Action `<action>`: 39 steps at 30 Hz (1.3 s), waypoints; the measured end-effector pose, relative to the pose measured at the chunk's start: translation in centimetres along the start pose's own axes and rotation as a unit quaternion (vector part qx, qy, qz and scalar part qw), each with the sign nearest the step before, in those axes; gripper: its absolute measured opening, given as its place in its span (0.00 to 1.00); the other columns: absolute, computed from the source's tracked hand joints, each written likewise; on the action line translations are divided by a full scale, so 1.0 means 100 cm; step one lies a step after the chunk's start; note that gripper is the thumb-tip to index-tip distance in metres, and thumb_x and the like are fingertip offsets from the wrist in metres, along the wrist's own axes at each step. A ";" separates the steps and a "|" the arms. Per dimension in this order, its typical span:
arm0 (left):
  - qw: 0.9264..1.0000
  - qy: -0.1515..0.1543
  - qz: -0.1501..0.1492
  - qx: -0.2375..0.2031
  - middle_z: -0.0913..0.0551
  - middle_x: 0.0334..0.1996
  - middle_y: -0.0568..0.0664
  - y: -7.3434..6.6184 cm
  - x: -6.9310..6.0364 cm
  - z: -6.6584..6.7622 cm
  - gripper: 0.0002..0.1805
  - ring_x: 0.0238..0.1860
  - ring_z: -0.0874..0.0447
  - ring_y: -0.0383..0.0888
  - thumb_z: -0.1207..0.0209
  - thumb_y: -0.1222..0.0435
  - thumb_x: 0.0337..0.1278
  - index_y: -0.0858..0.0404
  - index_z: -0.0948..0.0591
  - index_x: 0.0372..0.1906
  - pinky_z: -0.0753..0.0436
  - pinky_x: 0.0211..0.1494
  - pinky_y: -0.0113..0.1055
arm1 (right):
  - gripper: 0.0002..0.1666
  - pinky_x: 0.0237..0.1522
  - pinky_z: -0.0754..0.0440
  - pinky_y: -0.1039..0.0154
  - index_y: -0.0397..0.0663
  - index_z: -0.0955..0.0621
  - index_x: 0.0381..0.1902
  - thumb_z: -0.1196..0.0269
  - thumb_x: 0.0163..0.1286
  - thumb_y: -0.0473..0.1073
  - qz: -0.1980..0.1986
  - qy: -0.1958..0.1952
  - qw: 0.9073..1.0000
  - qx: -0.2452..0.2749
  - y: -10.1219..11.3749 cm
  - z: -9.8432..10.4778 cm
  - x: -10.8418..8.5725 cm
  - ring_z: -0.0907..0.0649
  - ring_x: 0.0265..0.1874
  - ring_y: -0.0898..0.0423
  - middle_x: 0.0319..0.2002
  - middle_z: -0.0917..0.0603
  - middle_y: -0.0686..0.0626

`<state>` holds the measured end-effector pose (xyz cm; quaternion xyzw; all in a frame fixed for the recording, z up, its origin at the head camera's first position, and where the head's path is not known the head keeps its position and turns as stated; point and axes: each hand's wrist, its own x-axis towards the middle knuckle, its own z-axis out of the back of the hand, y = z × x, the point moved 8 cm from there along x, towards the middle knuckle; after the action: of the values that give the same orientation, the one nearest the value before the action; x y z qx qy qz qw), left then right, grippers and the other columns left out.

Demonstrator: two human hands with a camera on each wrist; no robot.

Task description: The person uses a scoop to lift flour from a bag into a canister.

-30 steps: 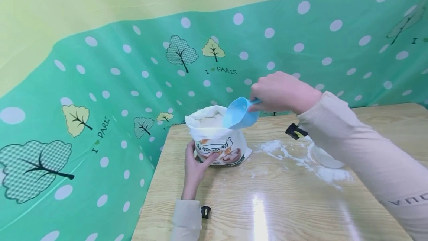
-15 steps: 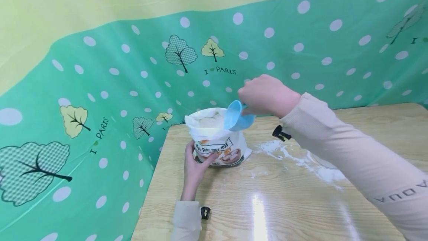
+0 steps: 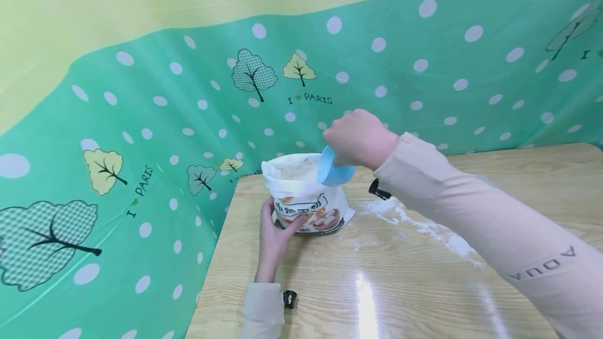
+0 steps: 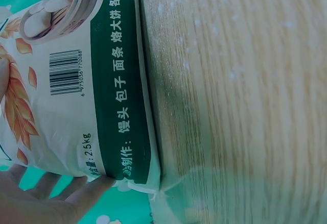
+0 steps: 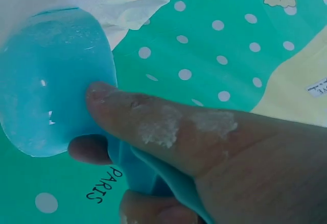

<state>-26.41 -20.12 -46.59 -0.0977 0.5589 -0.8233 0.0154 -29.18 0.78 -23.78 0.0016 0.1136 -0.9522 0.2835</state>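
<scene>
An opened flour bag (image 3: 308,205) stands upright on the wooden table, white flour (image 3: 298,171) showing inside its mouth. My left hand (image 3: 273,237) grips its lower left side, the thumb across the printed front. In the left wrist view, fingers (image 4: 84,196) lie along the bag's side near its green base band. My right hand (image 3: 360,137) holds a light blue scoop (image 3: 335,173) by the handle above the bag's right rim. The scoop's front end dips into the mouth; its tip and contents are hidden. White powder marks the right thumb (image 5: 158,124) in the right wrist view.
Spilled flour (image 3: 431,226) streaks the wooden table (image 3: 330,286) right of the bag, partly under my right forearm. A green dotted cloth (image 3: 202,135) hangs close behind the table and along its left side. Black wrist devices (image 3: 289,299) sit at both cuffs.
My right hand has moved left and slightly down, tilting the scoop more steeply at the bag's mouth. The forearm now covers the round white thing on the table. My left hand stays put.
</scene>
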 end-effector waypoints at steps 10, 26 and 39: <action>1.000 0.003 0.011 0.000 0.31 0.64 0.40 0.001 0.000 0.000 0.48 0.71 0.38 0.44 0.24 0.45 0.40 0.47 0.35 0.68 0.34 0.75 0.54 | 0.09 0.32 0.15 0.62 0.50 0.15 0.36 0.43 0.71 0.39 -0.016 0.064 0.997 -0.044 0.025 0.001 0.014 0.25 0.25 0.57 0.27 0.19 0.52; 1.000 0.005 0.000 0.005 0.30 0.62 0.41 0.001 0.000 0.000 0.46 0.69 0.37 0.43 0.25 0.47 0.43 0.47 0.36 0.67 0.34 0.75 0.52 | 0.11 0.57 0.19 0.57 0.52 0.15 0.41 0.44 0.74 0.38 0.002 0.082 0.996 -0.029 0.046 -0.007 0.035 0.20 0.33 0.57 0.35 0.14 0.53; 1.000 0.007 -0.007 -0.014 0.31 0.64 0.45 0.000 -0.001 0.000 0.48 0.69 0.36 0.47 0.23 0.52 0.44 0.49 0.37 0.70 0.38 0.75 0.60 | 0.09 0.30 0.16 0.68 0.52 0.18 0.46 0.39 0.70 0.40 0.026 0.123 0.991 -0.036 0.060 -0.024 0.064 0.21 0.30 0.58 0.35 0.17 0.52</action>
<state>-26.33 -20.12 -46.59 -0.0961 0.5700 -0.8160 0.0050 -31.45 -7.00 -27.80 0.1110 0.1819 -0.9324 0.2921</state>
